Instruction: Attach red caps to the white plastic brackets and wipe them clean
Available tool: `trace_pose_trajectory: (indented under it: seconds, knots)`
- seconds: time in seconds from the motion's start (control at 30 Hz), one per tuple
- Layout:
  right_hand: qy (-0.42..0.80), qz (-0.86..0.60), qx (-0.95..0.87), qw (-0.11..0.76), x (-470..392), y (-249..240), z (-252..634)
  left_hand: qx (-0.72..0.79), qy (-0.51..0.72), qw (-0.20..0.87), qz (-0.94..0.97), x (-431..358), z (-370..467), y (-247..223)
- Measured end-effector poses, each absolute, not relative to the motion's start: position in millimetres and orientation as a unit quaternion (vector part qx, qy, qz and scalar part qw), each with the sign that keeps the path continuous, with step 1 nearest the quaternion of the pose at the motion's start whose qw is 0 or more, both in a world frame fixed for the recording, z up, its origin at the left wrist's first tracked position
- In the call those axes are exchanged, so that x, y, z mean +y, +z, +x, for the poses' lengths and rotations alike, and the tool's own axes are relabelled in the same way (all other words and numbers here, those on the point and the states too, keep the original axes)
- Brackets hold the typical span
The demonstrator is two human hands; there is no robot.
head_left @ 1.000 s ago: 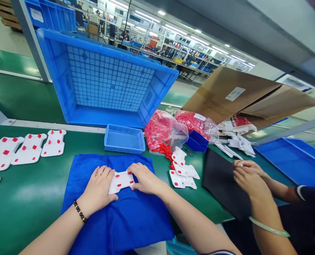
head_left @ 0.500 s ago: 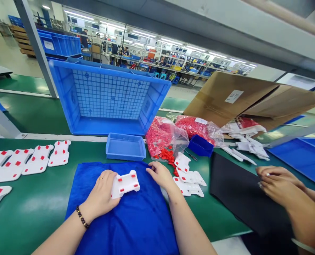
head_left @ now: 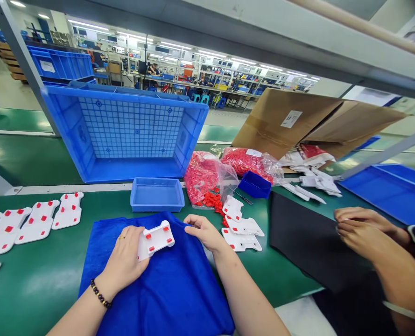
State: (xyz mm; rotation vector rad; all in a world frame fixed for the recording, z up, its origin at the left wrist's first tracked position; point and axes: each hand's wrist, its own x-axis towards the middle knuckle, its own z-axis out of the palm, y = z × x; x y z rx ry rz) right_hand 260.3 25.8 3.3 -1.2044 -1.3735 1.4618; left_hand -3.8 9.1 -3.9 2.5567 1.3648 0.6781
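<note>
My left hand (head_left: 128,252) grips a white plastic piece (head_left: 160,237) with several red inserts, held over the blue cloth (head_left: 172,284). To the right of that piece, my right hand (head_left: 203,232) is closed in a pinch on the upper edge of the cloth, which rises in a fold there. Beyond my right hand lie white pieces (head_left: 244,226) in an overlapping pile, next to loose red parts (head_left: 212,200). On the left, a row of white pieces (head_left: 37,222) with red inserts rests on the green table (head_left: 21,298).
A small light-blue tray (head_left: 157,194) sits before a large blue crate (head_left: 133,168). Bags of red parts (head_left: 202,177), a dark blue bin (head_left: 255,185) and a cardboard box (head_left: 263,119) stand at the back. Another person's hands (head_left: 364,233) are over a black cloth (head_left: 301,233) at right.
The view has shifted, so most things appear further left. My right hand has drawn its fingers together and lifted the cloth's edge into a fold. My left hand still holds the white piece.
</note>
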Motion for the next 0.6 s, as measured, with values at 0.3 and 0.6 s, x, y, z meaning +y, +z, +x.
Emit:
trace_pose_trajectory:
  seconds: [0.3, 0.6]
  knots:
    - [0.688, -0.437, -0.452, 0.363, 25.6, -14.7, 227.7, 0.424, 0.224, 0.044, 0.876, 8.0, -5.1, -3.0]
    - [0.665, -0.417, -0.501, 0.365, 26.5, -11.3, 220.3, 0.429, 0.217, 0.037, 0.876, 7.7, -4.1, -6.3]
